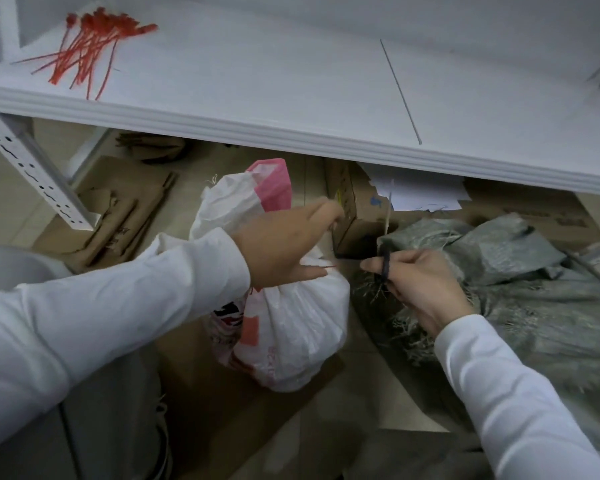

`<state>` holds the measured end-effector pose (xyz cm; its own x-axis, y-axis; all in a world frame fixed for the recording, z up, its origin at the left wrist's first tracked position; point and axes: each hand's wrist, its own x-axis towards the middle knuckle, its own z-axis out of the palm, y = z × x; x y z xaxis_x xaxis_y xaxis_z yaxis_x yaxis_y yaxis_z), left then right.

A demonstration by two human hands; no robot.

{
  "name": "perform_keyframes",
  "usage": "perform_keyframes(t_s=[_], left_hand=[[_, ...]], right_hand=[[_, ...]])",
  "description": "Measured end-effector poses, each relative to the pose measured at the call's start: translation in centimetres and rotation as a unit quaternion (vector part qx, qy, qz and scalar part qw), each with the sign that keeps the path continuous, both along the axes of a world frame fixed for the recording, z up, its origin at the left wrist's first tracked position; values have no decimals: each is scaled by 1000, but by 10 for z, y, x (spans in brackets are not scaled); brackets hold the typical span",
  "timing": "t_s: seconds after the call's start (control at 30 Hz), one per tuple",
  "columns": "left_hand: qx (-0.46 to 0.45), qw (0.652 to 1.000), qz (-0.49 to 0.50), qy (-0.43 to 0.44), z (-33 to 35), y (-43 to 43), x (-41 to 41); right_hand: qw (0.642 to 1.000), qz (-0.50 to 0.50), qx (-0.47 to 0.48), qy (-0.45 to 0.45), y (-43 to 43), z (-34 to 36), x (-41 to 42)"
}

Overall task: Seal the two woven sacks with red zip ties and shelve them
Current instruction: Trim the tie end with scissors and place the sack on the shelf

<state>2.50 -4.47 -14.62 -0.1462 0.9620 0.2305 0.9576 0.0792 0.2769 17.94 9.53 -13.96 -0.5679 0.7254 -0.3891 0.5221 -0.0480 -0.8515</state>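
Observation:
A white woven sack (pixel 291 327) with pink print stands on the floor under the shelf. My left hand (pixel 284 244) lies over its upper part with the fingers stretched forward, and a thin red zip tie tail (pixel 329 267) pokes out beside the thumb. To the right slumps a grey-green woven sack (pixel 520 271) with a frayed edge. My right hand (pixel 420 285) hovers at that edge and grips a dark scissors-like tool (pixel 383 268), one finger through its loop. A bundle of red zip ties (pixel 90 46) lies on the white shelf (pixel 257 84) at the far left.
The shelf's front edge overhangs the sacks, and its perforated post (pixel 32 168) slants down at the left. A cardboard box (pixel 350 209) and white papers (pixel 416 192) sit behind the sacks. Flattened cardboard (pixel 118 209) covers the floor, and a grey tub (pixel 11 268) stands at the left.

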Motion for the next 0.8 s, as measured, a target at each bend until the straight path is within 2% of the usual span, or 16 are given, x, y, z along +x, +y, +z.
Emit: perform_keyframes(t_s=[0.07,0.13,0.23,0.3,0.4,0.47,0.53,0.6,0.8], left_hand=[[-126,991,22,49,-3,-3,-10],[-175,980,12,97,-5,-7,-13],[-147,988,40,22,-4,-10,-16],[-117,990,67,-45,1,-12,-20],[-98,986,101,-88,6,-15,-30],[-94,982,117,-113,8,-15,-35],[-82,978,131,-136,10,-14,-37],[-69,975,139,-158,12,-13,-37],[-46,969,115,-212,17,-12,-31]], right_hand=[[999,-10,32,7,2,-2,1],[999,-6,28,20,3,-3,3],[999,42,33,1,3,-7,1],[991,97,77,-48,4,-13,1],[973,162,124,-107,4,-19,0],[937,217,208,-176,2,-18,1],[875,274,316,-243,-1,-16,1],[854,293,352,-246,-4,-17,1],[839,311,412,-171,-15,-25,-6]])
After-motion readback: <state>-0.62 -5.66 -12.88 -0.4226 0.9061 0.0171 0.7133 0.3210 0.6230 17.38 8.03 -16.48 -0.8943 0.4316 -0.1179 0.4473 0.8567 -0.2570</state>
